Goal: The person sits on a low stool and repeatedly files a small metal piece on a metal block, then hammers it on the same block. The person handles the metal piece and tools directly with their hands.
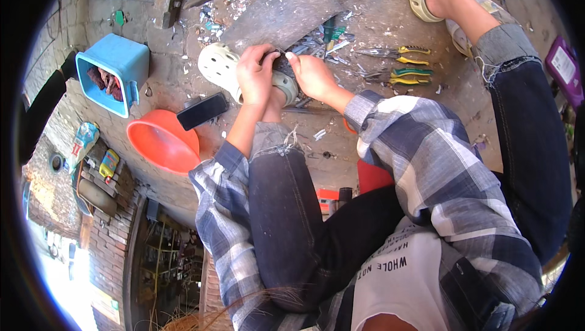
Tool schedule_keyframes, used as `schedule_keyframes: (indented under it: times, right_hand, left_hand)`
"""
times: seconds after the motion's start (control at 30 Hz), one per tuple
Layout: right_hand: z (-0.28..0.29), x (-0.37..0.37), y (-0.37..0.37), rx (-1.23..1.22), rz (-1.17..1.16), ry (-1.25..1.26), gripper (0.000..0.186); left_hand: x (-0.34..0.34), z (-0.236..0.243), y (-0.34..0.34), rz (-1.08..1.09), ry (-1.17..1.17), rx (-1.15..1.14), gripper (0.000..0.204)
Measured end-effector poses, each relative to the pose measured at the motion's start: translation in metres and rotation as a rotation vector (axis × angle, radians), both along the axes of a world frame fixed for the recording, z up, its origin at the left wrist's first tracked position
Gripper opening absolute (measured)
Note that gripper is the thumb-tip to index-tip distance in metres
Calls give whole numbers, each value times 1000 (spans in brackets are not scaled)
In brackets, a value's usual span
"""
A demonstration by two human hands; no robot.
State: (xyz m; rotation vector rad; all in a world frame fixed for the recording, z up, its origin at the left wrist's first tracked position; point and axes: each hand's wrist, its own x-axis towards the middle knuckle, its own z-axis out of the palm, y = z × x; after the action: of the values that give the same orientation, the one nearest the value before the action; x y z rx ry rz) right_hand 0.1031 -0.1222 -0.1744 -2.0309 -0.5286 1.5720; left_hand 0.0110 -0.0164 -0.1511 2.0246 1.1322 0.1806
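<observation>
Knee lowest; above it left hand (256, 75), right hand (312, 75) fingers pinch small dark piece (281, 61) between them.

Two pliers (407, 55), one hammer (169, 3)

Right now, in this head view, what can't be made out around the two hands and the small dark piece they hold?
- Small dark piece: mostly covered by left hand and right hand; its kind is unclear.
- Pale clog: its heel end is hidden behind both hands.
- Blue bin: reddish contents in shadow, too small to identify.
- Pliers: jaw tips too small to tell apart among the debris.
</observation>
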Motion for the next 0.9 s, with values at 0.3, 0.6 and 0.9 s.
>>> schedule_keyframes:
  times: [0.3, 0.6, 0.9]
  right_hand:
    - [8, 0, 2, 20, -46, -60, 58]
    - [25, 14, 18, 299, -424, 366, 41]
    - [118, 21, 61, 531, -422, 515, 9]
  left_hand:
    - [-2, -6, 0, 9, 30, 0, 17]
    - [-7, 30, 3, 385, -390, -514, 17]
    - [-13, 99, 16, 535, -819, -663, 22]
